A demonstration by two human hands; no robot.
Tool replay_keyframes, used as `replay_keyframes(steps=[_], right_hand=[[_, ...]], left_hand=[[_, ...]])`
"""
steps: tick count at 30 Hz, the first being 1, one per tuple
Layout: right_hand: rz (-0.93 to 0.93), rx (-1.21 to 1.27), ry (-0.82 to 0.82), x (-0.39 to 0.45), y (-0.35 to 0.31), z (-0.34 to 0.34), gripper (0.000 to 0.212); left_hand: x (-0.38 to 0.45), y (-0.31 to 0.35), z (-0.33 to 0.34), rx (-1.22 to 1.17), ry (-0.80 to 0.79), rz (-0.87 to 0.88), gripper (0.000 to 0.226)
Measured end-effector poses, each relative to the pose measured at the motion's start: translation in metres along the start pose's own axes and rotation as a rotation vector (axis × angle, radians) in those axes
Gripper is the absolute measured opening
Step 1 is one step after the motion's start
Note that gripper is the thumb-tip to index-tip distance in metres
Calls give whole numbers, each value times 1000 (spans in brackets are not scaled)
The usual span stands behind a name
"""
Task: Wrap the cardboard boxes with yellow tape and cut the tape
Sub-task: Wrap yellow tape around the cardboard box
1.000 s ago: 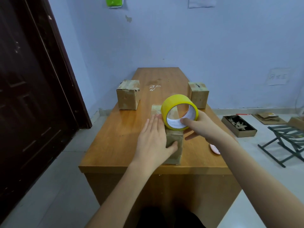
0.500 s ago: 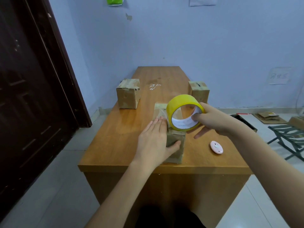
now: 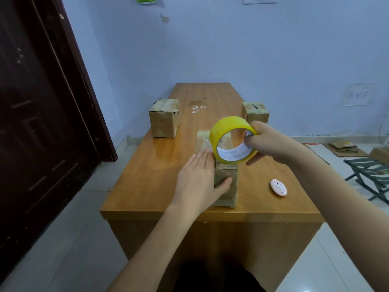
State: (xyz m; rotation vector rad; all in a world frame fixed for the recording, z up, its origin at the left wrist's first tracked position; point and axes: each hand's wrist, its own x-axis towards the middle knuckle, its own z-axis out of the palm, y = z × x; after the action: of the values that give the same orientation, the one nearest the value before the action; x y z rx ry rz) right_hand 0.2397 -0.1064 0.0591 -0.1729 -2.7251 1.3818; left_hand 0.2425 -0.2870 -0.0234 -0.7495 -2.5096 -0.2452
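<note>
A small cardboard box (image 3: 226,187) stands near the front edge of the wooden table (image 3: 151,171). My left hand (image 3: 200,180) lies on its left side and top, fingers straight, thumb against its near face. My right hand (image 3: 267,142) grips a yellow tape roll (image 3: 231,140) by its right rim, fingers through the core, and holds it on edge just above the box's top. Two more cardboard boxes stand farther back, one at the left (image 3: 164,118) and one at the right (image 3: 255,112).
A small pink oval cutter (image 3: 278,187) lies on the table right of the near box. A scrap of clear film (image 3: 197,108) lies mid-table. A dark door (image 3: 42,114) is at the left. A folding stool (image 3: 370,175) and flattened cardboard (image 3: 343,146) are on the floor at the right.
My right hand has shifted its grip along the roll's right rim and carried the roll slightly right and up. The pink cutter has come into view. My left hand stays on the box.
</note>
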Motion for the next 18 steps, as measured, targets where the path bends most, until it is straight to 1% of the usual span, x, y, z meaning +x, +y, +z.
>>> replay_keyframes(steps=[3, 6, 8, 9, 10, 11, 12, 13, 14, 15, 16, 18], right_hand=[[35, 152, 69, -3, 13, 5, 3], [-17, 215, 164, -5, 19, 11, 9], [-29, 309, 140, -6, 18, 15, 13], [-35, 350, 137, -7, 18, 16, 12], [-25, 382, 155, -6, 17, 19, 6], [-12, 425, 194, -4, 18, 23, 9], [13, 479, 243, -3, 18, 27, 20], [38, 544, 282, -3, 16, 32, 26], [27, 577, 325, -3, 16, 36, 23], [-12, 570, 342, -2, 15, 39, 14], [-68, 535, 329, -2, 13, 42, 13], [-170, 486, 270, -1, 7, 43, 27]], left_hand=[[2, 6, 5, 16, -17, -23, 75], [3, 9, 6, 13, 13, -28, 76], [2, 6, 8, -6, 26, -27, 76], [2, 6, 8, -11, 31, -29, 76], [2, 5, 7, -14, 34, -31, 76], [2, 6, 6, -22, 30, -31, 76], [2, 7, 6, -33, 23, -32, 77], [2, 8, 7, -39, 25, -32, 78], [3, 8, 8, -45, 33, -31, 80], [3, 8, 6, -59, 49, -36, 82], [3, 7, 3, -88, 55, -51, 83], [5, 2, -9, -223, 23, -122, 84]])
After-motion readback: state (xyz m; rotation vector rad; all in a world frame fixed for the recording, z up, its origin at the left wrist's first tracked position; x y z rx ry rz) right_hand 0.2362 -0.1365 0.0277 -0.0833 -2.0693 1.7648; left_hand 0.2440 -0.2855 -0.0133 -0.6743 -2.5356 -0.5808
